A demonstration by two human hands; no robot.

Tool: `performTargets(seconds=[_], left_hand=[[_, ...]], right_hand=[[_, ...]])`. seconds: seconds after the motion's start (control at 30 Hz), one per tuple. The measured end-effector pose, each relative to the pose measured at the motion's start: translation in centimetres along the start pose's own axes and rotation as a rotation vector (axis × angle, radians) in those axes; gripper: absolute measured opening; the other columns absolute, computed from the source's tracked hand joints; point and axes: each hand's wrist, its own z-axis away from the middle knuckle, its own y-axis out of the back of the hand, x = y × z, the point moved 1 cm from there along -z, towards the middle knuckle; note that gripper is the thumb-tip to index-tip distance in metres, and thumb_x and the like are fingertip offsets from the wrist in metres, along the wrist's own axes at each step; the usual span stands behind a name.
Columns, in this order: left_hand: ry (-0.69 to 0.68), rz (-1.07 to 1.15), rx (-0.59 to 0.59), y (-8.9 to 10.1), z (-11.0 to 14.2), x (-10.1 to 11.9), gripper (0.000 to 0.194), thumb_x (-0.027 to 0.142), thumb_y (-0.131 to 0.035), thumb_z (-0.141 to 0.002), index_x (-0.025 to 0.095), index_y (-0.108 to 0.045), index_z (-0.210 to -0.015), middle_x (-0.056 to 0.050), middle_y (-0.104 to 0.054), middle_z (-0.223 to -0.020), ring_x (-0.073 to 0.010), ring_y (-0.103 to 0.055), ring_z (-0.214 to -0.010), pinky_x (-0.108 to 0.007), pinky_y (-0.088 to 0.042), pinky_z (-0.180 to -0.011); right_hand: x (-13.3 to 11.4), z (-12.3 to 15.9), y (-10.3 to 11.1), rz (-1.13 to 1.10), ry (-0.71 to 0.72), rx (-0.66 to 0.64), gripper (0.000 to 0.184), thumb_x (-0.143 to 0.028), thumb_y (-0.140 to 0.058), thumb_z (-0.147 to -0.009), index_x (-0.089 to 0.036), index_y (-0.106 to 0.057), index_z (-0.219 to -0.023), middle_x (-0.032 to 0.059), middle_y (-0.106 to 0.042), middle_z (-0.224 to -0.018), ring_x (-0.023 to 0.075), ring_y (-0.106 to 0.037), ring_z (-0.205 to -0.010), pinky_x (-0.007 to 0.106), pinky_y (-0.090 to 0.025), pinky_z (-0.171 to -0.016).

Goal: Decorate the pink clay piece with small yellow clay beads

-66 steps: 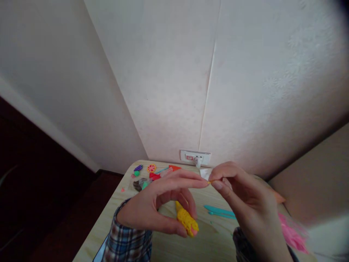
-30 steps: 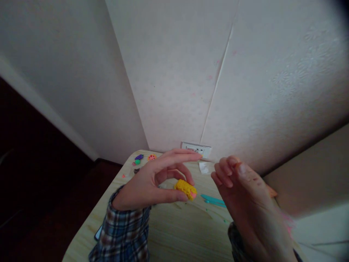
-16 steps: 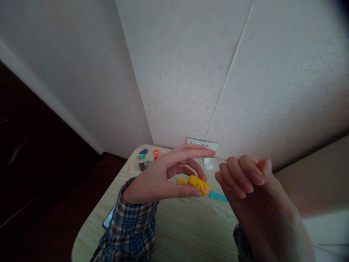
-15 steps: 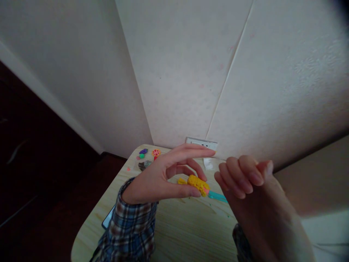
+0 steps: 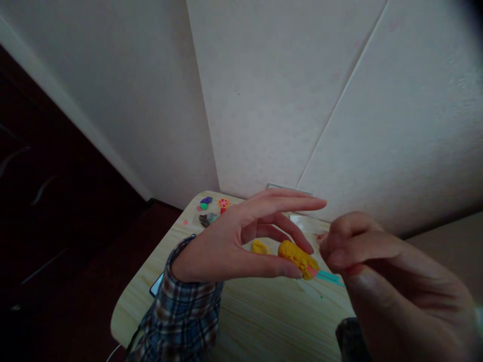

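Note:
My left hand (image 5: pixel 241 236) pinches a yellow modelling-clay roll (image 5: pixel 296 256) between thumb and a lower finger, with the index finger stretched out above it. The roll's surface is bumpy, and pink clay shows at its right end. Just right of it, apart from the roll, my right hand (image 5: pixel 385 266) is closed with thumb and fingertips together; whether anything is in the pinch I cannot make out. A teal tool (image 5: pixel 330 277) lies behind the roll's right end, partly hidden by my right hand. Beyond my left thumb sits a yellow clay lump (image 5: pixel 260 247).
Small clay pieces lie at the table's far left corner: a purple one (image 5: pixel 206 200), a green ball (image 5: pixel 204 206) and a red-and-orange slice (image 5: pixel 223 203). A phone (image 5: pixel 156 285) rests by my left sleeve. Walls stand behind the table (image 5: pixel 264 322).
My right hand has turned over from a loose fist into a pinch facing the roll. The view has shifted, and my left hand with the roll appears farther right.

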Motion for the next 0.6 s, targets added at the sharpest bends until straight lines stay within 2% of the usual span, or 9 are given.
performTargets(seconds=[0.1,0.23,0.5,0.6], left_hand=[[-0.016,-0.037,0.038,-0.2,0.1,0.2,0.059,0.008,-0.081,-0.072,0.029,-0.067,-0.125,-0.006,-0.057,-0.133,-0.0124,-0.068,-0.091,-0.027,-0.059,-0.087],[-0.044,-0.089,0.073,-0.2,0.1,0.1,0.057,0.009,-0.081,-0.071,0.029,-0.068,-0.123,-0.005,-0.056,-0.133,-0.0108,-0.065,-0.093,-0.026,-0.057,-0.091],[-0.102,-0.132,0.132,-0.8,-0.4,-0.3,0.05,0.015,-0.082,-0.073,0.026,-0.07,-0.12,-0.007,-0.057,-0.136,-0.0146,-0.067,-0.095,-0.028,-0.058,-0.088],[-0.112,-0.137,0.169,-1.3,-0.5,-0.3,0.048,0.013,-0.08,-0.074,0.024,-0.07,-0.12,-0.007,-0.057,-0.135,-0.0156,-0.067,-0.097,-0.029,-0.058,-0.089]], right_hand=[[-0.1,0.2,-0.4,0.111,0.031,-0.041,0.013,-0.027,-0.067,-0.09,-0.034,-0.077,-0.095,0.0002,-0.057,-0.088,0.0137,-0.056,-0.084,0.021,-0.05,-0.06],[-0.2,0.1,-0.7,0.195,0.036,-0.022,0.019,-0.021,-0.067,-0.089,-0.034,-0.078,-0.097,0.0008,-0.056,-0.088,0.0132,-0.055,-0.085,0.02,-0.049,-0.057],[-0.3,0.1,0.1,0.22,0.068,0.0,0.022,-0.02,-0.068,-0.088,-0.035,-0.078,-0.101,0.0002,-0.059,-0.096,0.0124,-0.056,-0.093,0.02,-0.051,-0.07],[-0.3,0.1,0.2,0.2,0.039,0.013,0.024,-0.018,-0.068,-0.088,-0.036,-0.078,-0.1,0.0003,-0.059,-0.099,0.0125,-0.057,-0.095,0.019,-0.051,-0.068]])
